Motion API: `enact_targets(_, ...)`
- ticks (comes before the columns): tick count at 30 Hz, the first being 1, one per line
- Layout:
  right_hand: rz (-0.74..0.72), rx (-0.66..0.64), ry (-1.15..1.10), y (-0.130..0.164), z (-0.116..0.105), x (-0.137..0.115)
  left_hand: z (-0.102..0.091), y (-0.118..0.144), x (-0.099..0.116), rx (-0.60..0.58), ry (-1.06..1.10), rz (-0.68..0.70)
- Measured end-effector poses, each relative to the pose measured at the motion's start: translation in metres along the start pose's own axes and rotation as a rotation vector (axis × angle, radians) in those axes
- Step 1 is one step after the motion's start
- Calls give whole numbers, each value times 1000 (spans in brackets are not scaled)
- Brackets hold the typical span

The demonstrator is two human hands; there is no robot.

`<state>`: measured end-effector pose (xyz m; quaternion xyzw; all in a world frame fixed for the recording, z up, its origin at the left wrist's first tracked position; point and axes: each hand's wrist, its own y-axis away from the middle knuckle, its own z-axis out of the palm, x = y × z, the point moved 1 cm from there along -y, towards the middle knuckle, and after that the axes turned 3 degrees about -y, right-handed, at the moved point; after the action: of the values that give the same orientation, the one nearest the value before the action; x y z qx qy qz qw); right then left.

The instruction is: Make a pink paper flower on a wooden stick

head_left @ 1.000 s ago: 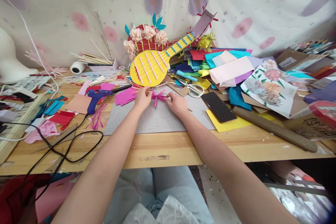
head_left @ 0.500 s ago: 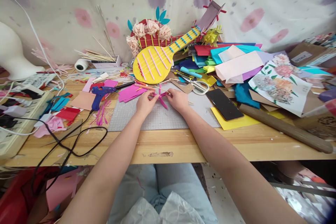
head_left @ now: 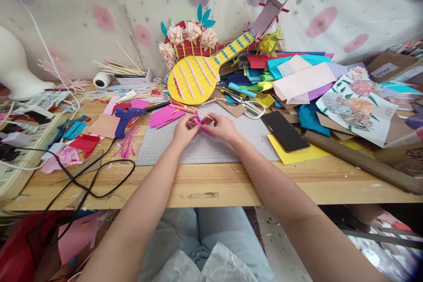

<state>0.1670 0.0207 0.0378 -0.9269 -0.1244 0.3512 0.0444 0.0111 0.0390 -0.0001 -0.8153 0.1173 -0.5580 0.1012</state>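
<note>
Both hands meet over the grey cutting mat (head_left: 165, 149). Pinched in my left hand (head_left: 185, 130) is a magenta paper piece (head_left: 199, 119) with narrow, petal-like strips. My right hand (head_left: 222, 128) grips the same paper from the other side, its fingertips close to the left ones. A thin wooden stick (head_left: 207, 116) juts out by the right fingers; whether they hold it is unclear. Much of the paper is hidden by the fingers. Flat magenta paper sheets (head_left: 163, 116) lie just left of my left hand, with an orange pencil-like stick (head_left: 182, 109) beyond.
A blue glue gun (head_left: 124, 120) rests at left, its black cable looping to the table edge. A yellow paper lute (head_left: 191, 80) stands behind the mat. Scissors (head_left: 254, 109), a phone (head_left: 286, 131) and a long wooden stick (head_left: 360, 161) lie at right, near piled coloured paper (head_left: 304, 80).
My right hand has moved slightly left, closer to my left hand. The magenta paper has turned and is more covered by the fingers. The view has shifted slightly.
</note>
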Motion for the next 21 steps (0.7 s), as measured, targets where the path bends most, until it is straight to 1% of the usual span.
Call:
enact_targets(2, -15, -19, 2, 1, 1, -1, 1, 0, 0, -31, 15, 19)
enact_targets(5, -39, -38, 26, -1, 5, 0, 3, 1, 0, -48, 14, 29)
enact_targets(7, -49, -7, 56, -3, 8, 2, 3, 1, 0, -46, 15, 31)
enact_targets(10, -61, 91, 105, -7, 11, 3, 3, 1, 2, -45, 22, 32)
enact_targets(12, -71, 132, 123, -9, 13, 3, 4, 2, 3, -42, 13, 23)
enact_targets(17, -43, 129, 115, -12, 15, 3, 6, 1, 6, -19, -75, 11)
enact_targets(21, -84, 118, 49, -12, 15, 3, 9, 1, 6, -26, -104, 31)
